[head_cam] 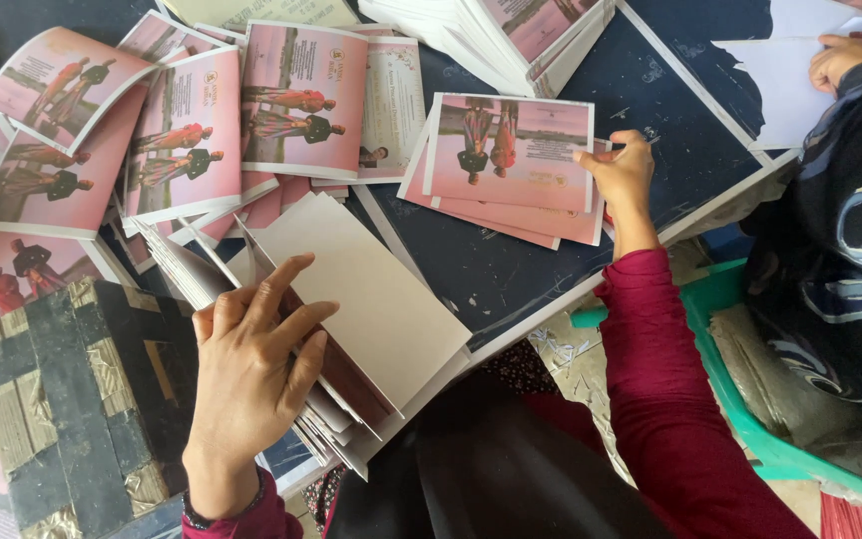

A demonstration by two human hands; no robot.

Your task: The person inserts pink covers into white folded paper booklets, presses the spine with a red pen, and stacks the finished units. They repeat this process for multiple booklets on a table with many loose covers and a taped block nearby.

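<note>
On the dark blue work board (511, 269), the left hand (251, 359) lies flat, fingers spread and uncurled, pressing on a fanned stack of folded sheets (351, 349) at the board's near-left edge; it pins the stack rather than pinching any single leaf, and its fingertips reach onto the blank cream sheet (361, 289) that lies uppermost. The right hand (623, 178), further across the board toward its right edge, is closed lightly on the right border of a pink printed card (511, 150), thumb over the card's face and fingers seemingly beneath, though the underside is hidden. That card tops a small pile of similar cards (491, 215), slightly fanned. As a judgement, the step is handled best by keeping the left palm weighted so the fanned leaves do not spring, and by moving the card flat and low so its corners do not catch the pile beneath. Open room is limited: more pink cards (192, 135) crowd the board's far-left area, a tall stack of booklets (511, 35) sits at its far edge, and a taped dark block (72, 399) stands just left of the pinned stack. The bare strip of board between the two hands is the clearest lane. A second person's hand (845, 58) works on white paper (780, 85) beyond the board's right edge.
</note>
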